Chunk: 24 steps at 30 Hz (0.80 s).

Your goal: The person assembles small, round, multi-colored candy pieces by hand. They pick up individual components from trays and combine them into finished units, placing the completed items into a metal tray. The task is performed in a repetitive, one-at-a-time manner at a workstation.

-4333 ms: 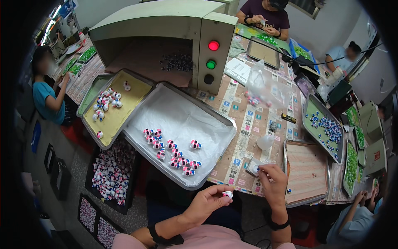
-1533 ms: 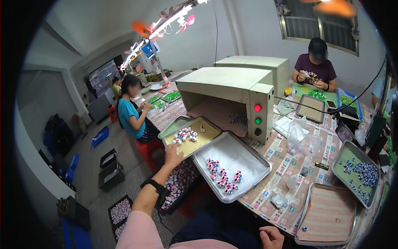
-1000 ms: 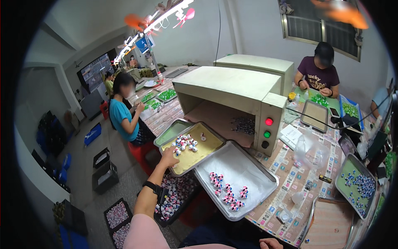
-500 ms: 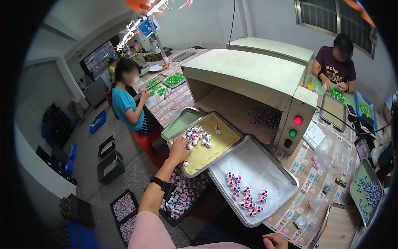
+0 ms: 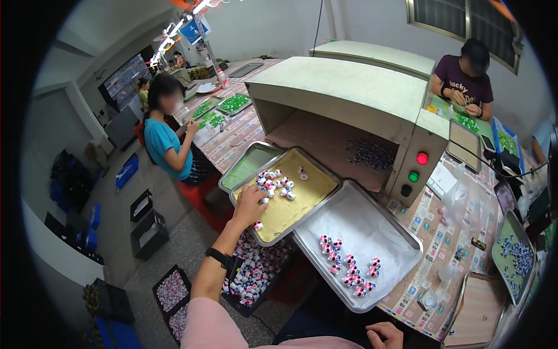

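Note:
My left hand reaches into a metal tray with a yellow liner, its fingers resting on a cluster of small pink, white and blue pieces; whether it grips any of them I cannot tell. One loose piece lies just below that hand. Beside it, a white-lined metal tray holds several of the same pieces. My right hand rests low near my lap, fingers curled, with nothing visible in it.
A beige hooded machine with a red and a green lamp stands behind the trays. Black bins of pieces sit on the floor. A person in a blue shirt and one in purple work nearby.
My view has swung left and down. My left hand left my lap, stretched out to the yellow-lined tray and settled on the cluster of pieces. My right hand dropped from the table's edge toward my lap.

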{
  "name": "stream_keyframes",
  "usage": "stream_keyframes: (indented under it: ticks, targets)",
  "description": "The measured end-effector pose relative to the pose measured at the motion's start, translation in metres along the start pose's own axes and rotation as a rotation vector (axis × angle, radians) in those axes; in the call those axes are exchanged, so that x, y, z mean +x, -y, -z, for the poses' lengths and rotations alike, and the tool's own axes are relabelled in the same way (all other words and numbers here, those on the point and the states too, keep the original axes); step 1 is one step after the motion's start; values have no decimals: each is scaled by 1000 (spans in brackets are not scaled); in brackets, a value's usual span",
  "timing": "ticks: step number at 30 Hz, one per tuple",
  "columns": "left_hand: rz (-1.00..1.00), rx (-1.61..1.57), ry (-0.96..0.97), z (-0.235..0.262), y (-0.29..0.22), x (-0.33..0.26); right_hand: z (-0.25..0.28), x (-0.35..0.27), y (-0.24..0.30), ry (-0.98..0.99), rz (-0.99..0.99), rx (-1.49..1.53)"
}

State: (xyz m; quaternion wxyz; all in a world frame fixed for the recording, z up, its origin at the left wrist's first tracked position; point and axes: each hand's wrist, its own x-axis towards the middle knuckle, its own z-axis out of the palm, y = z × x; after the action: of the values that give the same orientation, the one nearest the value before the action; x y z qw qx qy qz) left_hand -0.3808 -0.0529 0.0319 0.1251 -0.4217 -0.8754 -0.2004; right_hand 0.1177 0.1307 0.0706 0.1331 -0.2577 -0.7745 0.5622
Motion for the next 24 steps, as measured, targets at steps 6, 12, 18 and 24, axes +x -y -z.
stream_keyframes:
  ticks: [6, 12, 18, 24]
  targets:
    - [210, -535, -223, -11, -20, 6, -5, -2, 4, -12, -2, 3]
    - [464, -868, 5, -28, -12, 19, -7, 7, 4, 49, 48, 1]
    - [244, -116, 58, -41, -33, 37, -7, 14, 9, 34, 56, -16]
    - [240, -67, 122, -23, -52, 39, -5, 10, 8, -7, 38, -7]
